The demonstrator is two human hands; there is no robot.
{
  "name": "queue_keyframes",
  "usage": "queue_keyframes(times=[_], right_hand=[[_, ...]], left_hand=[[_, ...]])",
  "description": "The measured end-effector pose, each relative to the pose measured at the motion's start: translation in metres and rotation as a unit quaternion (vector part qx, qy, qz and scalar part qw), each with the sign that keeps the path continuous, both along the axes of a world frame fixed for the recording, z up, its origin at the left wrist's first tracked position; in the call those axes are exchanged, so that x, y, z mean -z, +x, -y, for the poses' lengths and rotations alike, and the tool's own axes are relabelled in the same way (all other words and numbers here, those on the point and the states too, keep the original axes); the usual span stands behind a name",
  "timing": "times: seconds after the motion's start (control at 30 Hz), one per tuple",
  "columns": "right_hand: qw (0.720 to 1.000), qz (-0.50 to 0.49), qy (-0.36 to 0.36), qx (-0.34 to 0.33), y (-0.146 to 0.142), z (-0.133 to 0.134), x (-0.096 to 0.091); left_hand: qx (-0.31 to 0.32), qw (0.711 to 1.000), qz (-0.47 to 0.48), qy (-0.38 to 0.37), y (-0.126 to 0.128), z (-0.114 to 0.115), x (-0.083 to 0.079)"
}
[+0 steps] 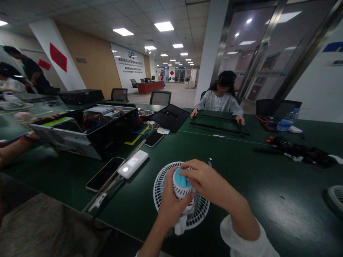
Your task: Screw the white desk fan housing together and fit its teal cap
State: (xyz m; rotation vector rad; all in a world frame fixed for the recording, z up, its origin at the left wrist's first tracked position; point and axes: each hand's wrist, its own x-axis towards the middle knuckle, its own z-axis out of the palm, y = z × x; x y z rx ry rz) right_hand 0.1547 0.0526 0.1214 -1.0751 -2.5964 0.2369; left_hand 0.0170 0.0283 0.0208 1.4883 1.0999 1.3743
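A small white desk fan (163, 178) lies face down on the dark green table (241, 171) right in front of me. Its round white and blue motor housing (181, 185) points up. My left hand (171, 205) is wrapped around the housing from below. My right hand (206, 180) reaches over from the right, its fingers pressed on the blue top of the housing. The fan's white grille shows around both hands.
A white power bank (133, 164) and a black phone (105, 174) lie to the left, another phone (154, 139) further back. An opened black computer case (88, 132) sits at the left. A person (221, 101) sits across the table. Tools (297, 151) and a water bottle (288, 120) are at right.
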Motion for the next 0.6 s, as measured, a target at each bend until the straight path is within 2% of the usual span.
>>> queue_keyframes(times=[0.33, 0.6], right_hand=[[0.995, 0.067, 0.048, 0.059, -0.010, 0.001, -0.001], [0.988, 0.080, 0.081, 0.107, -0.027, 0.005, 0.000]], left_hand=[[-0.011, 1.000, -0.009, -0.006, 0.000, 0.002, -0.004], [-0.012, 1.000, -0.020, -0.002, 0.001, 0.002, -0.006]])
